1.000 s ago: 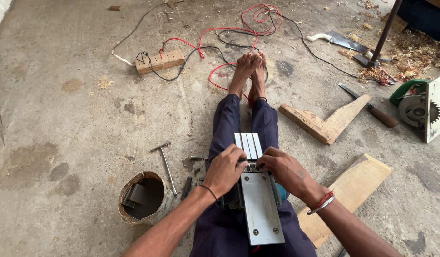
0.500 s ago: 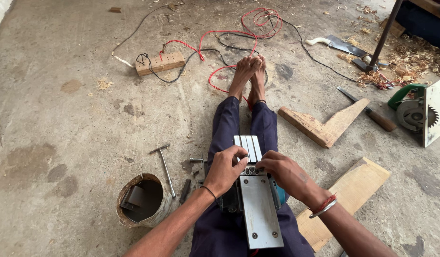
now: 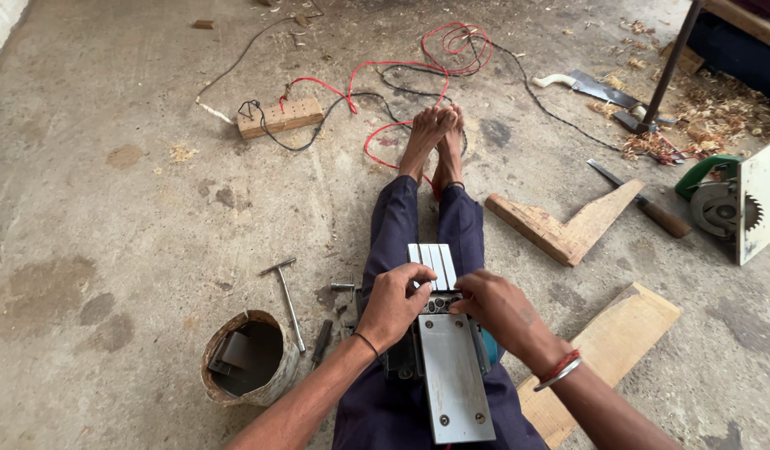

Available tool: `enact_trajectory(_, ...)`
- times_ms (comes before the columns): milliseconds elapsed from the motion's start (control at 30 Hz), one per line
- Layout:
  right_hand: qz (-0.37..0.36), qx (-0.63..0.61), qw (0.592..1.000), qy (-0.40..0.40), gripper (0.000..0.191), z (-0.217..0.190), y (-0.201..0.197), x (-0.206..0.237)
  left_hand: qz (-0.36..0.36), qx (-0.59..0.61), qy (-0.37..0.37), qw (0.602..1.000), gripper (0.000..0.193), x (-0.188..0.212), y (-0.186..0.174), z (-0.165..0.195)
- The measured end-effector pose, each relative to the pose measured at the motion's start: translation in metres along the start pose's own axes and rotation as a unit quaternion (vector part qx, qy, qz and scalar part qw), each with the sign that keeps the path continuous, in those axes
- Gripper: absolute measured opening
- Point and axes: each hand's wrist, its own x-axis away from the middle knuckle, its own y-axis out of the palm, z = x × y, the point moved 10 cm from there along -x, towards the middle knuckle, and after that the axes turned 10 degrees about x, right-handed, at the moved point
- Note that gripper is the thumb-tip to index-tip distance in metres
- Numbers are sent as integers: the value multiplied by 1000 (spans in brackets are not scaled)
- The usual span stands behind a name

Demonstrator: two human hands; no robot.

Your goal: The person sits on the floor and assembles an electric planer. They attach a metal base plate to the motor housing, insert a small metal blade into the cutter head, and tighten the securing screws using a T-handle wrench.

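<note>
Both: left hand (image 3: 395, 302) & right hand (image 3: 495, 305) curled, gripping planer (image 3: 448, 367) on lap.

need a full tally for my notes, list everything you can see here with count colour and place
electric planer: 1, silver sole up, on the lap
T-handle wrench: 1, grey, floor left of the legs
round tin: 1, rusty brown, floor lower left
wooden socket block: 1, tan, floor top centre
cables: several, red and black, near the feet
wooden angle piece: 1, tan, right of the legs
plank: 1, pale wood, lower right
chisel: 1, brown handle, right
circular saw: 1, green, right edge
left hand: on the planer
right hand: on the planer
</note>
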Motion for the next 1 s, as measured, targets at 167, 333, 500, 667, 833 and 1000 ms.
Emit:
enact_trajectory(167,46,-12,993,-112,18,-24,-13,4,-1,40,-17,999,18,1,0,3)
enact_trajectory(333,0,-6,1000,-9,31,-5,-5,2,-2,17,-2,1000,17,0,1,2)
enact_trajectory(500,36,-8,992,-118,20,-23,-10,3,-10,13,20,1000,17,0,5,2)
enact_trajectory(667,14,-20,999,-38,23,-7,-5,0,-17,7,21,1000,13,1,8,4)
enact_trajectory(833,20,10,997,-79,18,-18,-7,1,-25,-24,49,998,12,4,12,12)
enact_trajectory(1000,26,-53,998,-36,34,-9,-12,0,-26,-47,31,998,12,3,12,3)
